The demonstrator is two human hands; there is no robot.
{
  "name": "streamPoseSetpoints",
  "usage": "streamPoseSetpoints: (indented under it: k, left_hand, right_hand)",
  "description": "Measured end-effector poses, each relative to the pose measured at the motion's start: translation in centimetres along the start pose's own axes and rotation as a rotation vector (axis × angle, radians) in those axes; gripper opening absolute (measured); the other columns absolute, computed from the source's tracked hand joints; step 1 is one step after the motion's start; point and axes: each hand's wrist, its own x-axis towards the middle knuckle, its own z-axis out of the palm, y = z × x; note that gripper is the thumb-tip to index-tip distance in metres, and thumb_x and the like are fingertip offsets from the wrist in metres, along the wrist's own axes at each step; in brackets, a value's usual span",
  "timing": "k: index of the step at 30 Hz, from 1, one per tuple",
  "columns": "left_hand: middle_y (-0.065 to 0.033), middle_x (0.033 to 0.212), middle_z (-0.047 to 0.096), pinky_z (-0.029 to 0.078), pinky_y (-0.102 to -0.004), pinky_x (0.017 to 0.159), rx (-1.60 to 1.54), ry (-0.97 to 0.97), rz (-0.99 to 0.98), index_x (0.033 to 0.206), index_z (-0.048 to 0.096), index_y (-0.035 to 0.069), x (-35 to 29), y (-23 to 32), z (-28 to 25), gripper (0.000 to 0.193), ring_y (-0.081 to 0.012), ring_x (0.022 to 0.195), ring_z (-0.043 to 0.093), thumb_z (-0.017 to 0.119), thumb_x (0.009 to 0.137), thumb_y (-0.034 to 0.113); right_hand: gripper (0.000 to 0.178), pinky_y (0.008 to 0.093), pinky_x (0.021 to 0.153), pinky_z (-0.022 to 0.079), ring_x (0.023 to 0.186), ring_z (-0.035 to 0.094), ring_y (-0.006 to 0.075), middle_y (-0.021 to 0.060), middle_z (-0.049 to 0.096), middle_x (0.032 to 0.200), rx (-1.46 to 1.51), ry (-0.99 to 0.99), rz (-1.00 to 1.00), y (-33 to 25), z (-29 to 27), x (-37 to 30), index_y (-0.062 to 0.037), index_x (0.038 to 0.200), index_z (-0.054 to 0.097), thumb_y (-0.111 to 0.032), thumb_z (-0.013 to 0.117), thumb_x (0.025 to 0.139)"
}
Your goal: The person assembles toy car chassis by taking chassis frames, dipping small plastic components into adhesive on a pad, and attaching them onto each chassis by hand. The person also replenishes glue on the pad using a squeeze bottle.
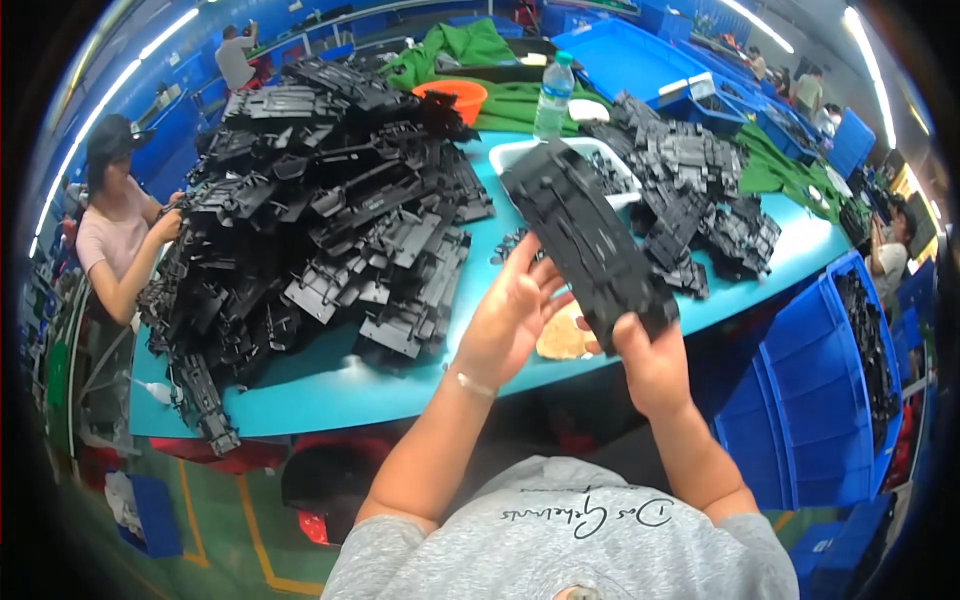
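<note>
A long black moulded plastic part [592, 240], shaped like a toy car chassis, is tilted in front of me above the table. My right hand [652, 362] is closed on its near end, thumb on top. Beside its left edge is my left hand [512, 318], palm turned up and fingers apart; whether the fingertips touch the part I cannot tell. Under the hands, a tan round piece [565, 335] lies partly hidden on the turquoise table [310, 398]. A white tray [500, 160] of small black pieces sits behind the part.
A high heap of similar black parts [330, 200] covers the table's left; a smaller pile [690, 170] lies right. Behind are a water bottle [553, 98], orange bowl [468, 98] and green cloth [465, 42]. A blue crate [800, 380] stands right. Another person [115, 220] works at left.
</note>
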Motion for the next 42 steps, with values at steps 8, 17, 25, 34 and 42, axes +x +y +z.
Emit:
streamPoseSetpoints:
  k: [8,17,25,34,42]
  left_hand:
    - [-0.0237,0.121,0.058,0.052,-0.0393,0.09,-0.096,-0.021,0.163,0.147,0.022,0.007,3.1,1.2,-1.6,0.056,-0.0275,0.105,0.062,0.047,0.098,0.017]
    - [-0.0126,0.092,0.066,0.054,-0.0284,0.07,0.635,0.432,-0.147,0.102,0.06,-0.002,3.0,2.9,-4.8,0.081,-0.0177,0.079,0.065,0.026,0.092,0.07]
    - [-0.016,0.109,0.06,0.057,-0.037,0.075,0.065,0.335,-0.123,0.129,0.041,0.003,3.8,0.5,-5.4,0.076,-0.0269,0.088,0.067,0.022,0.093,0.068]
    - [-0.0145,0.111,0.059,0.055,-0.0353,0.079,0.098,0.37,-0.178,0.134,0.039,0.003,3.3,-0.4,-5.1,0.074,-0.0235,0.095,0.063,0.026,0.095,0.064]
    - [-0.0181,0.105,0.061,0.058,-0.037,0.075,0.111,0.475,-0.183,0.131,0.041,0.0,3.3,-1.2,-5.2,0.076,-0.0284,0.089,0.067,0.027,0.094,0.065]
  right_hand:
    - [0.03,0.0278,0.08,0.052,0.09,0.061,0.0129,0.0073,0.064,0.103,-0.369,-0.346,-0.005,1.6,-2.9,4.9,0.0017,0.113,0.061,-0.02,0.061,0.094]
    - [0.021,0.0334,0.069,0.052,0.073,0.065,0.0251,0.0117,0.068,0.089,-0.979,-0.135,-0.011,8.2,-7.0,10.0,-0.0081,0.102,0.069,-0.015,0.068,0.082]
    - [0.012,0.0329,0.061,0.048,0.064,0.06,0.0223,0.0096,0.061,0.08,-1.106,-0.137,-0.122,11.1,-6.3,13.2,-0.004,0.085,0.064,-0.008,0.071,0.076]
    - [0.007,0.0199,0.057,0.046,0.064,0.056,0.0048,0.0,0.061,0.076,-0.346,-0.252,0.4,7.4,-9.0,9.9,0.0021,0.089,0.065,-0.002,0.066,0.084]
    - [0.016,0.0272,0.058,0.05,0.066,0.065,0.0189,0.0097,0.067,0.076,-0.803,-0.447,0.025,6.5,-8.4,8.0,-0.0002,0.095,0.07,-0.002,0.067,0.079]
